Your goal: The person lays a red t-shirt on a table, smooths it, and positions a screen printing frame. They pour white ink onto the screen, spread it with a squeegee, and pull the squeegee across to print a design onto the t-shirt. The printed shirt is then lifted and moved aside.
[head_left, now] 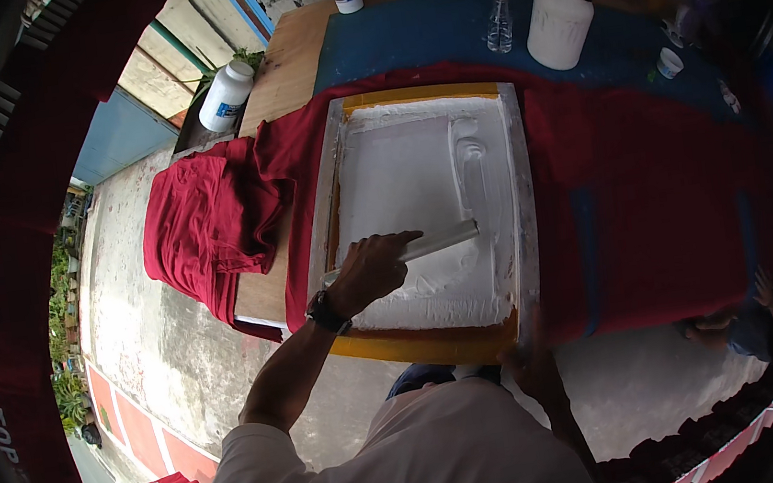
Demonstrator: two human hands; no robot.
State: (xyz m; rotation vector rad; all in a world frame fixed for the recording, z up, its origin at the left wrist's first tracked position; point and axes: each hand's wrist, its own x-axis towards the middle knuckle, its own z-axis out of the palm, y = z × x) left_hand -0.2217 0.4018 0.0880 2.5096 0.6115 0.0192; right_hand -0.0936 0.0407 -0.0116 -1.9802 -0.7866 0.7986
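A screen printing frame [520, 177] lies on red cloth in front of me, its mesh smeared with thick white ink [470, 173]. My left hand [372, 267], with a dark watch at the wrist, is closed round a pale squeegee [449, 237] over the lower half of the mesh. The squeegee slants, its right end a little higher in the view. Close to the frame's near right corner is my right hand [529, 364], dark and smeared by motion. Its fingers cannot be made out.
Bunched red cloth [205, 215] lies left of the frame; more red cloth [643, 210] spreads to the right. Along the back stand a white tub [560, 22], a clear bottle [499, 23] and a small cup [669, 63]. A white jar [227, 95] is far left. Another person's hand [763, 287] shows at right.
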